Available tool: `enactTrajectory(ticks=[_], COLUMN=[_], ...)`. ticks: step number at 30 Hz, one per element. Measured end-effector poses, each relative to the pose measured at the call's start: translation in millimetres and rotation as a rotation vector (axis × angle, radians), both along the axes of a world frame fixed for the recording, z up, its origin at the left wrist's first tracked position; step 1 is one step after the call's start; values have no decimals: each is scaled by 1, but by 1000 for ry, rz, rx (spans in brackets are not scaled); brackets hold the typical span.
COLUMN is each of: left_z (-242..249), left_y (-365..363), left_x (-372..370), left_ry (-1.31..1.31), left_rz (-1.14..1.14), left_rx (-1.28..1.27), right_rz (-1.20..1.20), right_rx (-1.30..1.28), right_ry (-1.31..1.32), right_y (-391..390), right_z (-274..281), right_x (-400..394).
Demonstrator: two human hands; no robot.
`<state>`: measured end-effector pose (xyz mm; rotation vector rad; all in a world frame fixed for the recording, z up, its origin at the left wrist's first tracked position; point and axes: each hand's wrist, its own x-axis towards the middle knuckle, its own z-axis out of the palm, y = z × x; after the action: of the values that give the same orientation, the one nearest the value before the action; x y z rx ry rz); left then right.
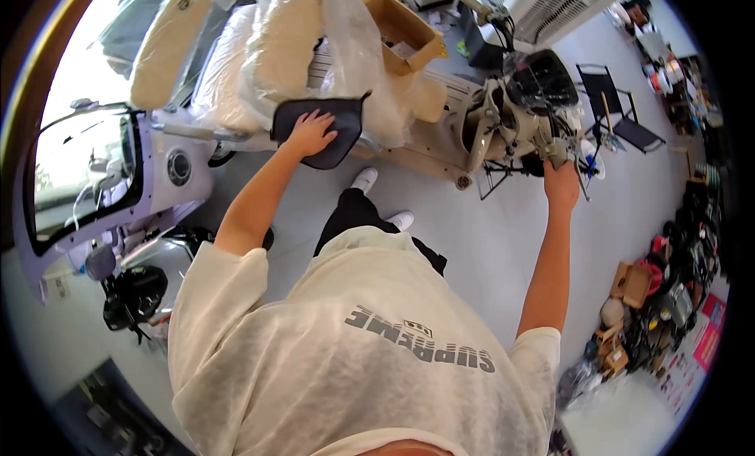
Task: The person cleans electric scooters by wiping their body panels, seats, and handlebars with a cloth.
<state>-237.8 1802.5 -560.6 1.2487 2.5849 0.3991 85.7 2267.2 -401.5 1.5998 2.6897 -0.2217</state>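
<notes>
My left hand lies with its fingers spread on a flat, dark panel with rounded corners, at the side of a beige three-wheeler-like vehicle. Farther right, my right hand is closed around the end of the vehicle's handlebar; the hand itself covers the grip. Behind the panel, beige seat cushions stand wrapped in clear plastic. A black windscreen-like part sits at the vehicle's front.
An open cardboard box rests behind the vehicle's middle. On the left stands a lilac vehicle with its door frame near my left arm. A black folding chair is at the right. Piled parts line the right wall.
</notes>
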Motion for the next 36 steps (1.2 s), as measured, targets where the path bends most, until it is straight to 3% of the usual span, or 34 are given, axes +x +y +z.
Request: enactTrajectory(ticks=[3,6,8,10,16,18,21,24,26,28,31,33,36], left_z=[-34,-23,-27,-22,-6,2,27,-5,-38,-55,-41,-35,-30], left_y=[2,14,12,10,-20,-18,6,13,19,31,42,47,51], left_x=[-16,-30,-44,-63,-101,-89,-65,-51,-47,-47,-48,-50,-51], left_ry=[88,-2,-15,-207,-290,-261,202,121,154,-34,-116,-148,-188], left_rz=[-77,-171,-219,-284,-422,-477,-634,-674,-601,-510,-489,-486,-479], left_rx=[-157,-323,-309,-346,-358,-231,-64,-262,-219,-367,-307,-291,-324], right_rz=[-19,-52,-96,-119,-154,-151,-156,-151,-161,-173,-194,-373,-468], right_rx=[6,-38,-37,-25,-9,-29,-26,-22,-29,-41,-125,-578,-726], right_ry=[-25,-65,-84,-96,-128,-130,-164,-140,-141,-142,-112,72,168], right_y=[0,-2,-4,0,-3,0,3,3,3,7,24,32,22], right_z=[2,1,5,2,7,4,2,2,3,-3,-15,-10,9], right_x=[-2,-2,-9,-8,-14,-11,-10,-10,-11,-6,4,5,-9])
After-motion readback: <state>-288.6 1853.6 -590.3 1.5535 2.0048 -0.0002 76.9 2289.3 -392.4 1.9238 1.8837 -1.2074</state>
